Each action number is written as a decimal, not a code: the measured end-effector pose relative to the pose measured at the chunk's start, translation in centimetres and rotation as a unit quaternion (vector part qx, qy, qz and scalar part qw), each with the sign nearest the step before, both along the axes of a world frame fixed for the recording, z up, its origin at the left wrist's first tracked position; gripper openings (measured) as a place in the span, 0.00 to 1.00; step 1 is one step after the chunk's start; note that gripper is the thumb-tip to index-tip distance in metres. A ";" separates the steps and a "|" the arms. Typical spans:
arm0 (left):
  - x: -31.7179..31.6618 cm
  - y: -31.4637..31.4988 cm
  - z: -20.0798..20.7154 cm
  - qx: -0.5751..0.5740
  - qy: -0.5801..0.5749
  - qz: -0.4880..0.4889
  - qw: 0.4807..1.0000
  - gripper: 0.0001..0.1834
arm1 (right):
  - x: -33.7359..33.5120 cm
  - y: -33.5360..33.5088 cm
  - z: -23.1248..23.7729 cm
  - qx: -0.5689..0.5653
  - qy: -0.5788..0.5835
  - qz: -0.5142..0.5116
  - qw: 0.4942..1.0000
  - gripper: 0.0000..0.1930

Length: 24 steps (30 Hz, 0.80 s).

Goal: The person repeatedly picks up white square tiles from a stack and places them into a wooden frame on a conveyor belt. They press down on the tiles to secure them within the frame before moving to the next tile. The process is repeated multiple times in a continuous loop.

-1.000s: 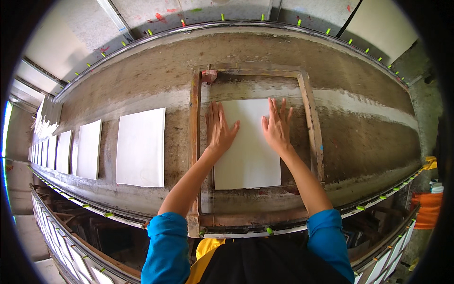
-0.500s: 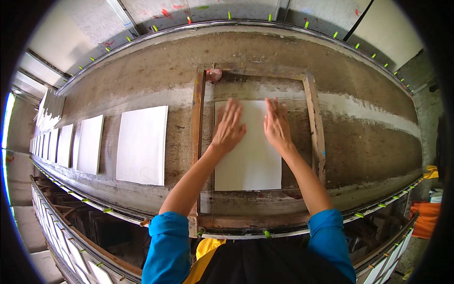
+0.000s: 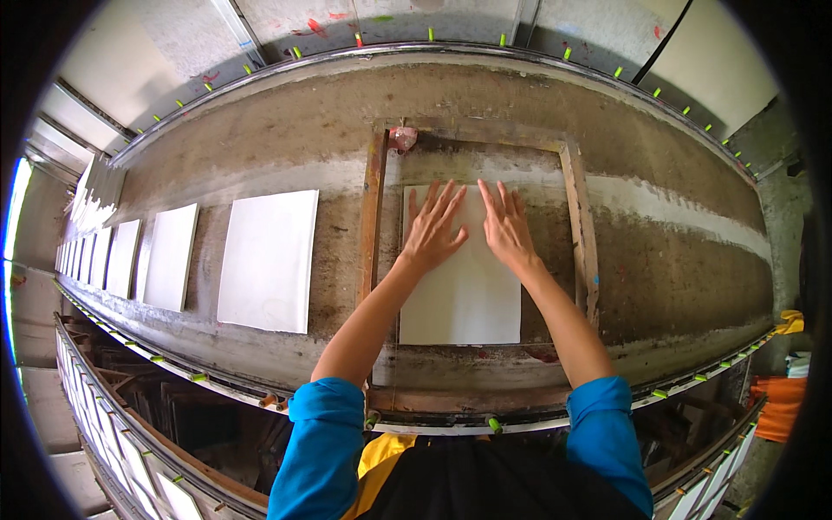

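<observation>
Here, in the head view, the sheet (image 3: 459, 303) lies on the brown, stained bench (image 3: 676, 286), inside a wooden frame (image 3: 373, 204). It is a plain rectangle, taller than wide, with straight edges and square-looking corners. Its white is soft and slightly grey, with a faint warm tint, brighter low down and duller toward the top, where the hands shade it. A thin, pale line runs just along its lower edge. Whether a mesh stretched in the frame lies between skin and sheet, I cannot tell. The left hand (image 3: 431, 227) and right hand (image 3: 505, 225) are spread flat over the upper part, palms down, fingers fanned and pointing away from the person; they are apart, with a narrow strip of white between them, and clamped on nothing. The right one covers part of the right edge. The frame's wood is worn and scuffed, with a blue spot on its right side and a reddish lump (image 3: 403, 138) at the far left corner. To the left, a row of similar white rectangles (image 3: 269, 260) recedes along the bench, the nearest looking brighter than the framed one.
</observation>
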State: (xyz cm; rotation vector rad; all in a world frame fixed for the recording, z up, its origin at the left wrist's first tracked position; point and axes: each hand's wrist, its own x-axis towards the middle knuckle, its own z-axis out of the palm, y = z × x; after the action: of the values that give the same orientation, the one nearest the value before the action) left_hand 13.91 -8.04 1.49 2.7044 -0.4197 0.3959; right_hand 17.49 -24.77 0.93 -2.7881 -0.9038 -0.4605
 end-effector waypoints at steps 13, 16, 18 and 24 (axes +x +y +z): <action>1.0 -0.1 0.0 0.076 0.049 0.027 0.996 0.33 | 1.4 0.8 2.1 0.043 0.136 0.019 0.990 0.24; 1.3 0.1 1.3 0.078 0.072 0.012 0.994 0.31 | 2.0 0.7 2.6 0.015 0.175 0.026 0.984 0.23; 0.8 0.6 1.2 0.032 0.074 0.055 0.995 0.32 | 1.6 -0.2 1.8 0.045 0.103 0.010 0.994 0.22; 0.2 3.1 -3.1 -0.055 -0.073 0.076 0.993 0.33 | 0.3 -2.6 -0.5 0.109 0.005 -0.009 0.994 0.24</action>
State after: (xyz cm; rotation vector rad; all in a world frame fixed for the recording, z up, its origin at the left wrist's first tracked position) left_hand 14.11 -4.89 -1.65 2.6177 -0.2244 0.6432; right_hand 17.83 -27.39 0.39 -2.5987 -0.7767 -0.5135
